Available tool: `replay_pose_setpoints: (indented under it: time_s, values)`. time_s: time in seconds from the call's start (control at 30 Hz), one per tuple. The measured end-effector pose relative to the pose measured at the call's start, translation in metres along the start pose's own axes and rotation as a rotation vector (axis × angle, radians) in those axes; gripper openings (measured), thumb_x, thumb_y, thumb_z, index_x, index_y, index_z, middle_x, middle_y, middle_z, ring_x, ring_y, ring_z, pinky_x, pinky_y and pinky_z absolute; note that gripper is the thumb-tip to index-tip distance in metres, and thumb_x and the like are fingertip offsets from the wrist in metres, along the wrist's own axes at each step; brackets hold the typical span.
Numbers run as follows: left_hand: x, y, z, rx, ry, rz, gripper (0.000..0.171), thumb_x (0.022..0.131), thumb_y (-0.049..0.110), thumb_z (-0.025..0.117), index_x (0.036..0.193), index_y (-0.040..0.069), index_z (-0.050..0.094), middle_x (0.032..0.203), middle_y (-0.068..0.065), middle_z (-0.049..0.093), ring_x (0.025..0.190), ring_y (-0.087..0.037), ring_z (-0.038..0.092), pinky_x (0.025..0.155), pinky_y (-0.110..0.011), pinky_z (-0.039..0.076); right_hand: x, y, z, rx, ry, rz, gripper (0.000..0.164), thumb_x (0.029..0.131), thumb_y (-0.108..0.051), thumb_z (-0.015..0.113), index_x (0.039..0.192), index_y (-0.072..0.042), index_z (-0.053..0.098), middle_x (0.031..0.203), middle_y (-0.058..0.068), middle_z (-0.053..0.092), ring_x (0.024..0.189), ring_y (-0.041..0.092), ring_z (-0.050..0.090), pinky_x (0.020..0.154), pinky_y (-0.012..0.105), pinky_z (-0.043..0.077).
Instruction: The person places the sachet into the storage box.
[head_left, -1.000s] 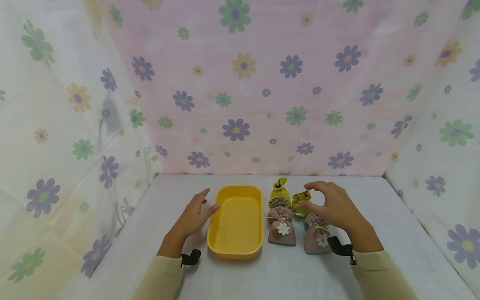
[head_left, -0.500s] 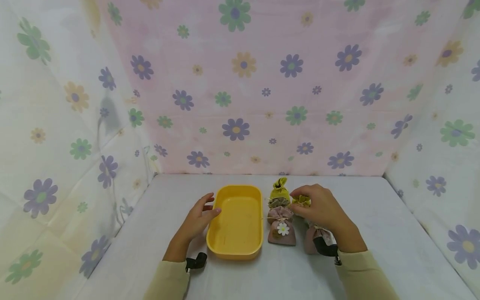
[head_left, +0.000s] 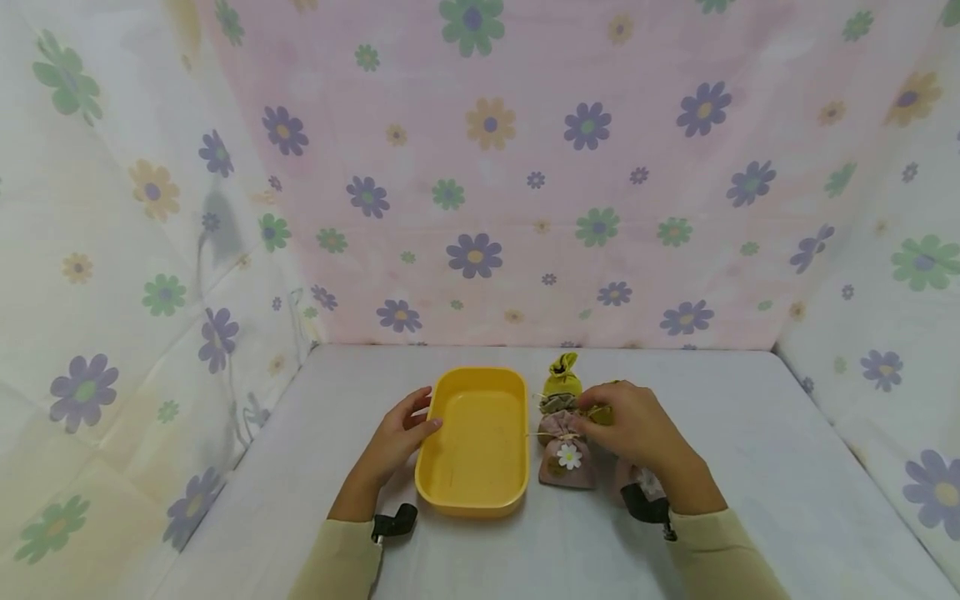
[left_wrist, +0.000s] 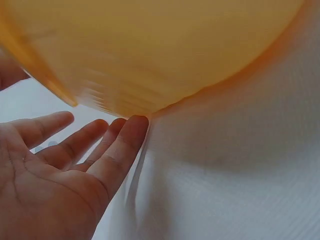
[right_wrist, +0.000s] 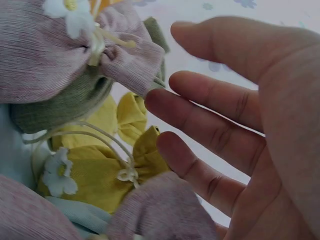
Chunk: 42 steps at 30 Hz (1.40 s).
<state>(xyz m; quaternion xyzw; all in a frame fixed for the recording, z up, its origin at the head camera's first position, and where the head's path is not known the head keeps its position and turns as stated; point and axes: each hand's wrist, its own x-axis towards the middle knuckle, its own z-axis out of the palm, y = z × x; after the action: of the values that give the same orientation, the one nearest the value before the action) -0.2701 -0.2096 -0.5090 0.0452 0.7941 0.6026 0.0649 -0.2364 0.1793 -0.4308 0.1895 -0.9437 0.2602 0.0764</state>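
My left hand (head_left: 395, 442) is at the left side of a yellow tray (head_left: 480, 505), thumb at its rim. In the left wrist view its fingers (left_wrist: 120, 155) are nearly straight, with fingertips against the tray's outer wall. My right hand (head_left: 630, 429) hovers over small drawstring pouches, thumb and fingers spread apart with nothing between them. Its fingertips (right_wrist: 157, 102) are right by the gathered neck of a pink pouch (right_wrist: 45, 55) with a white flower. Beneath that lies a grey-green pouch (right_wrist: 65, 105); a yellow pouch (right_wrist: 95, 165) is below.
Another yellow pouch (head_left: 562, 375) stands at the back of the group. A second pink pouch (head_left: 628, 473) is partly hidden under my right wrist. Everything is on a white-covered table (head_left: 750, 450), with flowered cloth (head_left: 480, 183) hanging behind and at both sides.
My right hand has moved left and down to the pouches, closer to the front left pink one. My left hand has shifted slightly right against the tray. The head view has tilted slightly.
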Motion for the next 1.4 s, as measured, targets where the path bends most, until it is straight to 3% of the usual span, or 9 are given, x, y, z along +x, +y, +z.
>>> replay_pose_setpoints:
  time_s: [0.13,0.37,0.7,0.97,1.2,1.4]
  values:
    - [-0.003,0.002,0.001,-0.030,-0.008,0.002,0.070,0.097,0.021,0.071,0.159,0.021,0.040,0.162,-0.011,0.043,0.146,-0.037,0.047,0.109,-0.046,0.052,0.000,-0.001,0.004,-0.024,-0.039,0.046,0.028,0.089,-0.039,0.080,0.111,-0.021,0.078,0.106,-0.005,0.075,0.101,0.022,0.069,0.087,0.045,0.061]
    - [-0.013,0.006,0.011,0.016,0.030,-0.025,0.071,0.099,0.021,0.069,0.162,0.023,0.036,0.166,-0.002,0.038,0.148,-0.032,0.045,0.114,-0.044,0.045,0.001,0.003,0.009,-0.064,-0.066,0.050,0.025,0.090,-0.040,0.079,0.110,-0.025,0.079,0.100,-0.012,0.076,0.095,0.015,0.072,0.085,0.042,0.062]
    - [-0.016,-0.002,0.021,-0.039,0.027,0.100,0.070,0.100,0.012,0.066,0.162,0.018,0.035,0.166,-0.004,0.037,0.149,-0.030,0.045,0.112,-0.037,0.046,-0.001,-0.001,0.009,-0.095,-0.049,0.030,0.006,0.089,-0.033,0.081,0.092,-0.031,0.077,0.081,-0.020,0.070,0.077,0.003,0.061,0.074,0.034,0.056]
    - [-0.018,-0.007,0.021,-0.067,0.121,0.125,0.061,0.098,0.009,0.068,0.155,0.014,0.047,0.161,-0.008,0.046,0.143,-0.032,0.051,0.107,-0.032,0.051,-0.002,-0.004,0.009,-0.107,0.013,-0.016,0.007,0.087,-0.032,0.083,0.086,-0.032,0.076,0.075,-0.023,0.068,0.072,0.001,0.058,0.078,0.039,0.051]
    - [-0.020,-0.005,0.020,-0.072,0.158,0.114,0.055,0.099,0.009,0.066,0.152,0.013,0.052,0.159,-0.006,0.049,0.142,-0.032,0.053,0.107,-0.033,0.050,-0.002,-0.006,0.006,-0.052,0.013,-0.018,0.007,0.089,-0.031,0.081,0.086,-0.031,0.075,0.076,-0.022,0.068,0.068,0.001,0.056,0.068,0.031,0.047]
    - [-0.020,-0.006,0.019,-0.061,0.155,0.105,0.055,0.099,0.010,0.066,0.152,0.013,0.052,0.159,-0.005,0.049,0.144,-0.031,0.050,0.110,-0.035,0.048,-0.004,-0.007,0.006,0.083,-0.033,0.020,0.007,0.092,-0.026,0.078,0.089,-0.028,0.073,0.081,-0.016,0.069,0.068,0.005,0.059,0.059,0.025,0.050]
